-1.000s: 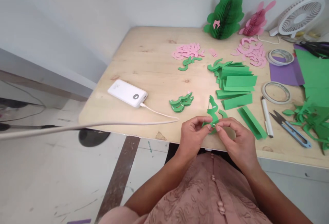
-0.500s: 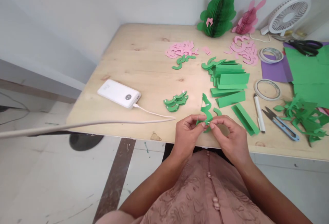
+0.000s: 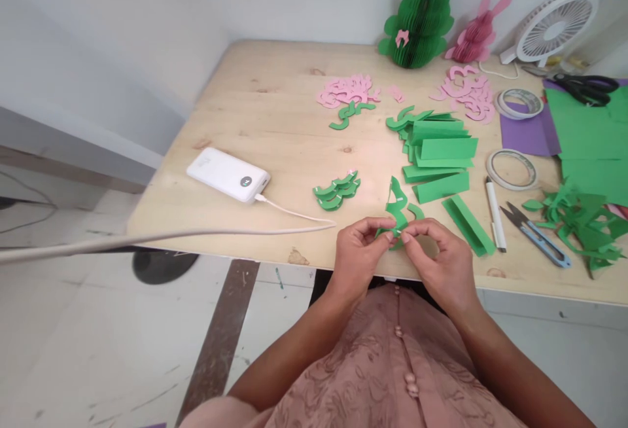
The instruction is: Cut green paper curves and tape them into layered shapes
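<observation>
Near the table's front edge, my left hand (image 3: 360, 254) pinches a wavy green paper cutout (image 3: 397, 204) between thumb and fingers. My right hand (image 3: 441, 261) is closed in a pinch at the cutout's lower end, on a small white strip (image 3: 398, 232) that looks like tape. Another white strip shows higher up on the same cutout. Just behind my right fingertips lies a curved green paper piece (image 3: 416, 211). To the left sits a small stack of wavy green cutouts (image 3: 336, 191) with white strips on them. My fingers hide part of the held cutout.
Folded green strips (image 3: 449, 148), a white pen (image 3: 495, 215), blue-handled snips (image 3: 537, 235), tape rolls (image 3: 513, 170) and green scraps (image 3: 583, 225) lie to the right. A white power bank (image 3: 228, 175) with a cable is at left. Paper rabbits (image 3: 422, 22) and a fan (image 3: 557, 27) stand behind.
Both hands keep nearly the same pinch at the cutout's lower end. The cutout's upper part has shifted slightly to the right. The whole view has tipped a little.
</observation>
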Demonstrator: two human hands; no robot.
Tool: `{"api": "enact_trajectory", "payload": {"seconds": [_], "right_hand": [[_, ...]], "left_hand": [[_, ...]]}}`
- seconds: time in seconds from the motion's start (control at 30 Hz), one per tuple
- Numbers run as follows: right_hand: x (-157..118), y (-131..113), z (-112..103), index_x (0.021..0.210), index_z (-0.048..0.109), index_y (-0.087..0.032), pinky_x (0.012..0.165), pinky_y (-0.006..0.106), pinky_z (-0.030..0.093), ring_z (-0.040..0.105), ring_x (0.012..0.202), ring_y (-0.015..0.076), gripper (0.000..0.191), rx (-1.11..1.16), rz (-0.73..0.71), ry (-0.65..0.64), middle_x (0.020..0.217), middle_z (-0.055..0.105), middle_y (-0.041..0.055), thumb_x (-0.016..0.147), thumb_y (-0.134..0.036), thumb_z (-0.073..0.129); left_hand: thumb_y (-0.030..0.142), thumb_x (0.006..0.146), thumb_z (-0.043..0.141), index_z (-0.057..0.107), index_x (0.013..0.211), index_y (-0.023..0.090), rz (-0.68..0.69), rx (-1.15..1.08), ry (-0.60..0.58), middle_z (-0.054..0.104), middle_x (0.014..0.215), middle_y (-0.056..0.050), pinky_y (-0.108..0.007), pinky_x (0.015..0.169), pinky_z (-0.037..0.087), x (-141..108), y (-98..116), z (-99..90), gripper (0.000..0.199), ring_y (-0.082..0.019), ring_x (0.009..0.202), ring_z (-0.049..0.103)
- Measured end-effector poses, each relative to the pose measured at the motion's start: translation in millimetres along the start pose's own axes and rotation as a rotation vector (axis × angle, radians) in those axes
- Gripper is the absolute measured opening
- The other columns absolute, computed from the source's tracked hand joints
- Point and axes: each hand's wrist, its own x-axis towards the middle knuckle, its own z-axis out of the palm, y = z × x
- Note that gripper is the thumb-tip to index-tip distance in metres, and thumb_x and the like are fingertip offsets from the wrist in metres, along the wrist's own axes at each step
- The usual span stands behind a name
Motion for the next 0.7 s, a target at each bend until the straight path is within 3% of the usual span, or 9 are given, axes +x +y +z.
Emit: {"api": "enact_trajectory", "payload": {"seconds": [0.2, 0.7], "right_hand": [[-1, 0, 0, 0.071, 0.060, -0.022, 0.074, 0.035, 0.047, 0.062, 0.075, 0.0184, 0.011, 0.000, 0.006, 0.009, 0.075, 0.068, -0.0004, 0.081, -0.026, 0.057], [-2, 2, 0, 0.072, 0.059, -0.023, 0.075, 0.036, 0.044, 0.061, 0.077, 0.0189, 0.009, 0.022, 0.011, 0.000, 0.077, 0.067, 0.0000, 0.081, -0.025, 0.057]], "left_hand": [[0.017, 0.062, 0.075, 0.070, 0.074, 0.016, -0.005, 0.009, -0.032, 0.068, 0.074, 0.001, -0.024, 0.069, 0.051, 1, 0, -1.5, 0.013, -0.011, 0.066, 0.060], [0.024, 0.060, 0.078, 0.067, 0.068, 0.014, -0.083, 0.031, -0.099, 0.062, 0.067, 0.002, -0.024, 0.066, 0.048, 2, 11, -0.6, 0.017, -0.009, 0.059, 0.055]]}}
